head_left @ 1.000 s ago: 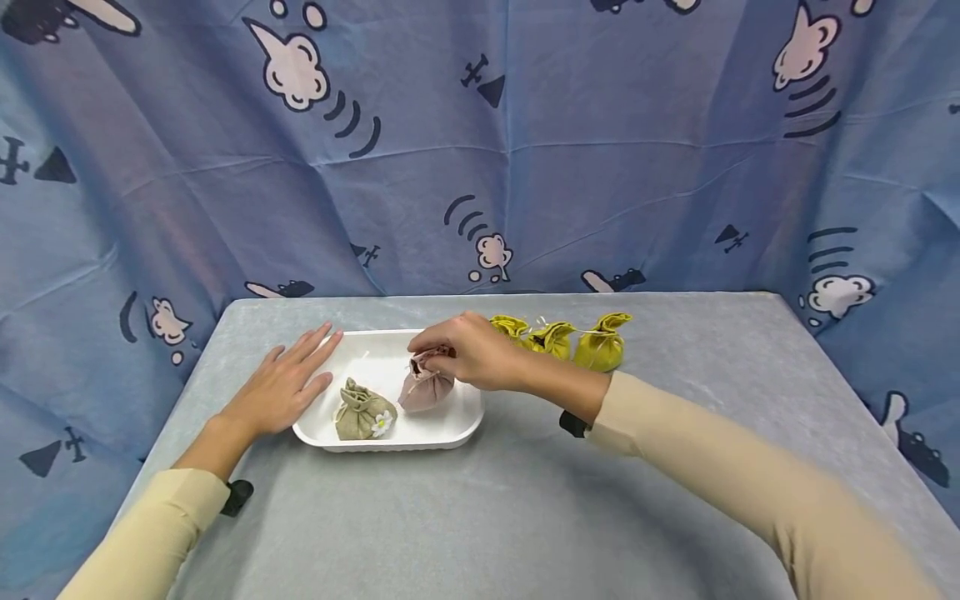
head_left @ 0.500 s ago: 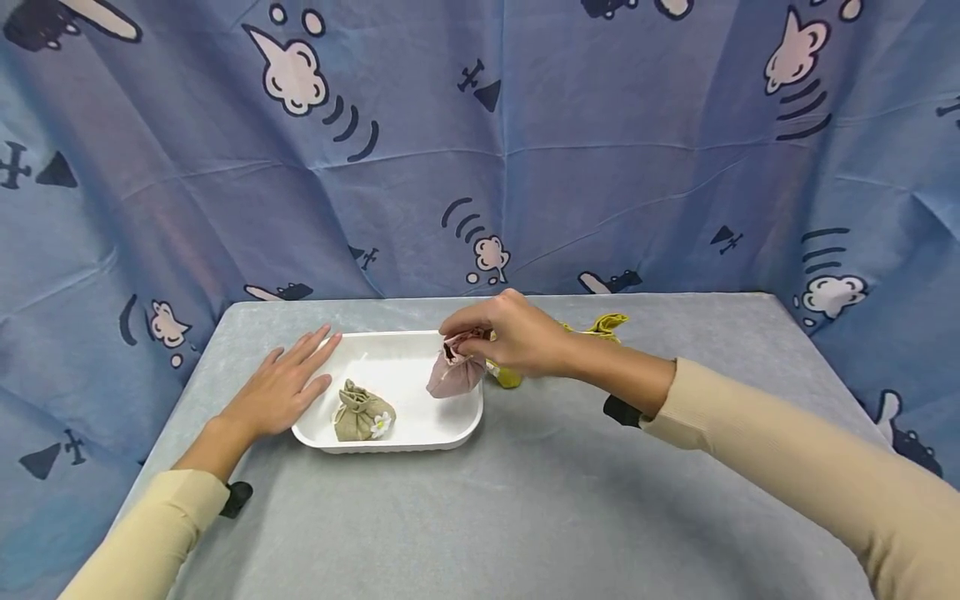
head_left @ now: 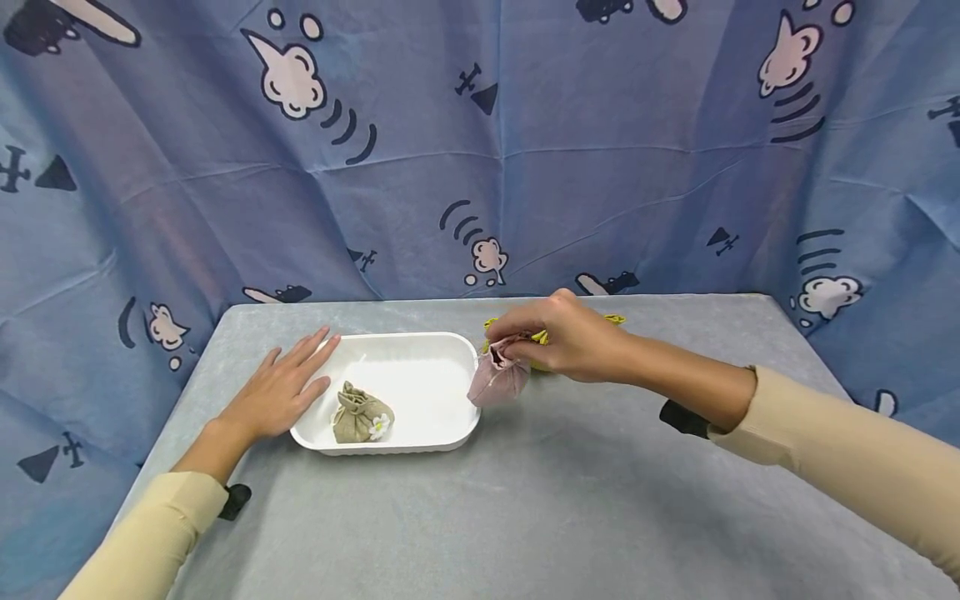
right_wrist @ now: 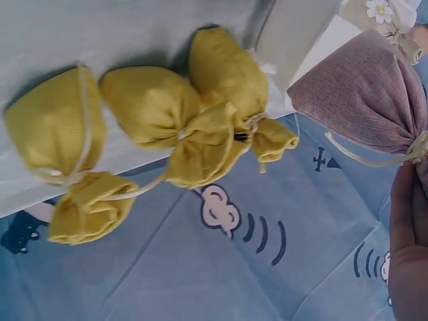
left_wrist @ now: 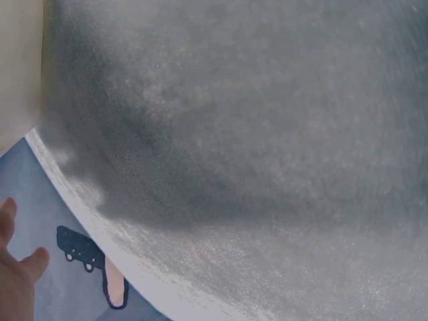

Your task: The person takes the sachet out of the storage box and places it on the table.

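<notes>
The right hand (head_left: 566,337) pinches the gathered neck of a pink drawstring pouch (head_left: 498,379), fingers and thumb curled together on the cloth. The pouch hangs just outside the right end of a white tray (head_left: 450,350), over the grey table (head_left: 525,500); whether its bottom touches the table cannot be told. In the right wrist view the pouch's cream cord (right_wrist: 364,159) loops under the tied neck, close to the fingers (right_wrist: 409,227).

Just behind the right hand lie three yellow pouches (right_wrist: 167,127), bunched side by side on the table with their tied tops toward the backdrop; the head view shows only slivers of them past the knuckles.

The tray holds one olive pouch (head_left: 362,414) with a small white flower on its front, sitting near the front left corner. The rest of the tray floor is bare white.

The left hand (head_left: 279,390) lies flat on the table, fingers straight and spread, its fingertips against the tray's left rim, holding nothing.

A blue printed cloth (head_left: 480,142) hangs behind the table.
</notes>
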Available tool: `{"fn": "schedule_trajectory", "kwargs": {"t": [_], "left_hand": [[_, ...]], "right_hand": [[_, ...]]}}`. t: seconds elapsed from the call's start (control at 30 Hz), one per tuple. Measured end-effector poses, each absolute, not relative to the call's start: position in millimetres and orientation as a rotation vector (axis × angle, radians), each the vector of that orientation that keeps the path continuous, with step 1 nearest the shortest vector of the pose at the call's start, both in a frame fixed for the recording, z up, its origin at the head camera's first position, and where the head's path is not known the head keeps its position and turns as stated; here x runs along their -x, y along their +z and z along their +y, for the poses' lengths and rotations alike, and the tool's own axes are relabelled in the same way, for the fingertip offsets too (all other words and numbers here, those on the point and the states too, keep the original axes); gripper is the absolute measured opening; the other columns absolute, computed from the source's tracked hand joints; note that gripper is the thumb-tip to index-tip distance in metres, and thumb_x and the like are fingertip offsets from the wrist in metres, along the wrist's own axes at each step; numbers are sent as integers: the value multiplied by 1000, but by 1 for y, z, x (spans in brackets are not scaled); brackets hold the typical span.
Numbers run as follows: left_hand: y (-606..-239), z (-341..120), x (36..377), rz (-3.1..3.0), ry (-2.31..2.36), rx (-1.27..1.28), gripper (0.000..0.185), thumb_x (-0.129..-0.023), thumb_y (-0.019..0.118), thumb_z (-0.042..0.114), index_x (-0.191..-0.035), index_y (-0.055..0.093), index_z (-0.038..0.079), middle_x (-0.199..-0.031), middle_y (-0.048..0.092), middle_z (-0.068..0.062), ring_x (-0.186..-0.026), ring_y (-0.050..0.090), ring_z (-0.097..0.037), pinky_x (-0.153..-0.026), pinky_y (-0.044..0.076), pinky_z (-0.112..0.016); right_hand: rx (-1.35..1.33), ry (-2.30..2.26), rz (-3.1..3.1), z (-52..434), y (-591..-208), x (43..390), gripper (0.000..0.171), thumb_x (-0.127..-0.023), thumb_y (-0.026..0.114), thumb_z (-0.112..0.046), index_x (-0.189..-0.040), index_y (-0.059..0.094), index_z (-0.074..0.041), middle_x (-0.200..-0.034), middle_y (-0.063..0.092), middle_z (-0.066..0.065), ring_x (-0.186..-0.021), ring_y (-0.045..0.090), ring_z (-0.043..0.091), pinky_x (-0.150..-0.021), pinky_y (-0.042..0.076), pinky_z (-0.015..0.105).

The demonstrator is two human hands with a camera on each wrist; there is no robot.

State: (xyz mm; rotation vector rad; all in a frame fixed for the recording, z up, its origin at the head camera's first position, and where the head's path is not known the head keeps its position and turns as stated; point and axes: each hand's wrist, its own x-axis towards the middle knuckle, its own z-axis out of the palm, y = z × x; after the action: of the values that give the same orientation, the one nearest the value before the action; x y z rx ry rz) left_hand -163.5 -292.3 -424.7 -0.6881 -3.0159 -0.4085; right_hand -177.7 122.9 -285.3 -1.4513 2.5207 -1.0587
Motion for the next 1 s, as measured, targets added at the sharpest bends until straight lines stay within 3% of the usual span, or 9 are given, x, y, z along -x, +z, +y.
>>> {"fn": "schedule_trajectory", "kwargs": {"t": [0.2, 1.0], "left_hand": [[-425, -292, 163, -3026, -408, 680, 60, -106, 45, 29, -160, 24, 15, -165, 19, -14, -144, 27, -45, -109, 17, -72], [-427, -293, 163, -3019, -405, 677, 60, -106, 45, 28, -160, 24, 15, -165, 20, -13, -145, 27, -45, -110, 16, -72]], "right_hand": [[1379, -1043, 2557, 144, -289, 176, 26, -84, 76, 2, -108, 76, -8, -103, 75, -1, -91, 71, 8, -78, 58, 26], [1116, -1057, 2654, 201, -339, 178, 29, -82, 76, 7, -110, 74, 3, -105, 75, 7, -92, 72, 17, -78, 58, 25]]}}
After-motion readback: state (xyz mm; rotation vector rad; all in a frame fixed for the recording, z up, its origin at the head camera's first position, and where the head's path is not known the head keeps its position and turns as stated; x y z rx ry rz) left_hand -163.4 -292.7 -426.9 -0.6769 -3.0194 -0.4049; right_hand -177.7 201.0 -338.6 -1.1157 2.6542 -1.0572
